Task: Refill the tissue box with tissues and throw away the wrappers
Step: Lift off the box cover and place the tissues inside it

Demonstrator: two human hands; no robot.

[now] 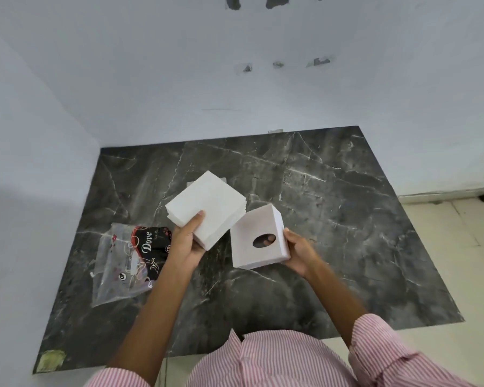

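Dark marble table (333, 219) against white wall: my left hand (186, 244) pinches the tissue stack (207, 208), my right hand (299, 252) grips the tissue box (252, 241) just beside it, wrapper (123, 261) left of both; I'd square the stack to the box's open underside before sliding.

Left hand (185, 241): raised, palm up, thumb on top, closed in a pinch grip on what it holds. Left forearm: bare, angled up from lower left, striped sleeve at elbow. Right hand (298, 254): raised, thumb forward, fingers curled under and behind held item, fingertips partly hidden. Right forearm: bare, angled up from lower right, striped sleeve rolled back near elbow.
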